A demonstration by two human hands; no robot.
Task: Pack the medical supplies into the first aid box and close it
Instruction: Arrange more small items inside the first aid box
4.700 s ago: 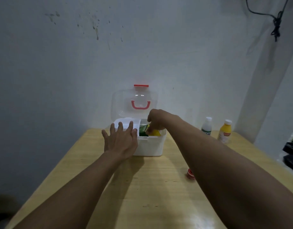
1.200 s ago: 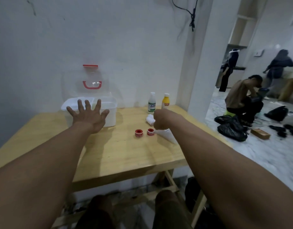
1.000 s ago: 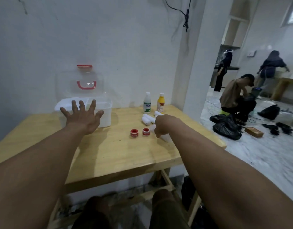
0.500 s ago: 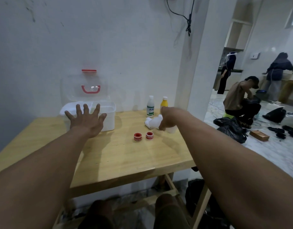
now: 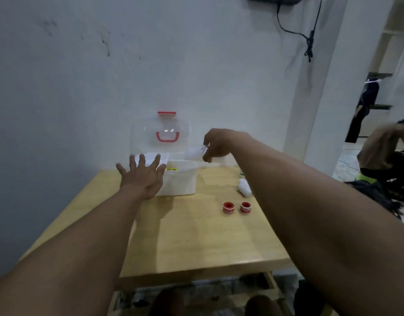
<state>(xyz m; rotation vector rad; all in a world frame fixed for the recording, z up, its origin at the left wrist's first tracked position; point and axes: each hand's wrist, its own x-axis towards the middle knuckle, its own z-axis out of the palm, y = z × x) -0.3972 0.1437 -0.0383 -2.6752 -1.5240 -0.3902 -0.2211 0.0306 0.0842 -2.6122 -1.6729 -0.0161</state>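
While the left hand (image 5: pixel 143 176) lies flat, fingers spread, on the open first aid box (image 5: pixel 182 183), likely steadying it, the right hand (image 5: pixel 219 144) pinches a white packet (image 5: pixel 194 153) just above the box's 3 o'clock rim. Two red tape rolls (image 5: pixel 228 207) lie at its 4 o'clock.

R hand (image 5: pixel 219 144) w/ white pack (image 5: pixel 193 153) moved off table (image 5: pixel 196 236), now above box (image 5: pixel 181 181).

Tape rolls (image 5: pixel 227 207) right of box (image 5: pixel 180 181) (on table (image 5: pixel 196 242)).
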